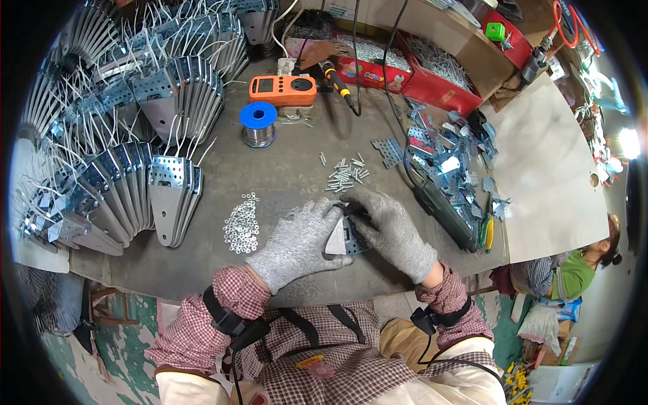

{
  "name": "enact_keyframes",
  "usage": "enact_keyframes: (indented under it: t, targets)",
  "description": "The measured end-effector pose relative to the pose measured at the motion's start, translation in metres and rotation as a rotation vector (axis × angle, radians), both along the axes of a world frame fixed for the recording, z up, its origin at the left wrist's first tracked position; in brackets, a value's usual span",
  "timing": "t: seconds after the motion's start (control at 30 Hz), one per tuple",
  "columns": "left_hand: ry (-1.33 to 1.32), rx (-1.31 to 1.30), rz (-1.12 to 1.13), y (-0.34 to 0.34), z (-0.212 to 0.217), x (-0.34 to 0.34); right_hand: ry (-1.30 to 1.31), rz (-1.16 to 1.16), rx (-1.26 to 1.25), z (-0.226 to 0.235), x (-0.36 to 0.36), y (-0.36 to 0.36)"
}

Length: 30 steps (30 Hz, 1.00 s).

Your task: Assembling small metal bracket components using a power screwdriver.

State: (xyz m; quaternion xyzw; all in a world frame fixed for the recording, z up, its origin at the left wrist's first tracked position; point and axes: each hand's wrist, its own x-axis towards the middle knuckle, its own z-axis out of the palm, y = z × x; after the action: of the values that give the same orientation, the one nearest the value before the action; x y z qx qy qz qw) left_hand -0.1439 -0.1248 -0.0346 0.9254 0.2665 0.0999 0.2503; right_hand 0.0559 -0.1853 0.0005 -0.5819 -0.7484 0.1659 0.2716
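Both my hands wear grey knit gloves. Near the table's front edge, my left hand (300, 239) curls its fingers and thumb around a perforated metal bracket (337, 239), pale on one face and bluish where the holes show. From the other side my right hand (393, 231) closes on the same bracket, its fingertips dark and bent over the upper end. Most of the bracket is hidden by the gloves. Left of my left hand lies a heap of small nuts (241, 226). Just beyond my hands is a loose pile of short screws (343, 177).
Rows of finished-looking metal brackets with white wires (174, 196) crowd the left. Behind are a solder spool (258, 121), an orange meter (282, 90), a soldering iron (337, 82) and red boxes (442, 91) of hardware. Perforated plates (449, 165) and pliers (487, 233) lie right. Another person (574, 277) sits far right.
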Motion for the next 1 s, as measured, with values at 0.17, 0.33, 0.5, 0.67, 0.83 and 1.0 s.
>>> enact_keyframes:
  t: [0.17, 0.33, 0.5, 0.67, 0.83, 1.0]
  targets:
    - [0.053, -0.028, 0.009, 0.001, -0.001, 0.002, -0.198, -0.022, 0.093, -0.002, -0.009, -0.01]
    - [0.034, -0.066, -0.009, 0.002, -0.004, 0.001, -0.224, -0.015, 0.024, -0.004, -0.011, -0.011]
    - [-0.005, 0.072, 0.039, -0.002, -0.014, 0.001, -0.182, -0.002, -0.084, 0.008, -0.008, 0.01]
    - [-0.017, 0.002, 0.001, 0.002, -0.003, 0.004, -0.426, -0.035, 0.064, 0.001, -0.007, 0.113]
    - [-0.04, 0.091, 0.014, -0.004, -0.004, 0.008, -0.464, -0.026, -0.233, -0.012, -0.001, 0.146]
    - [-0.011, 0.063, -0.02, 0.001, -0.002, 0.005, -0.23, -0.029, -0.04, -0.005, 0.008, 0.114]
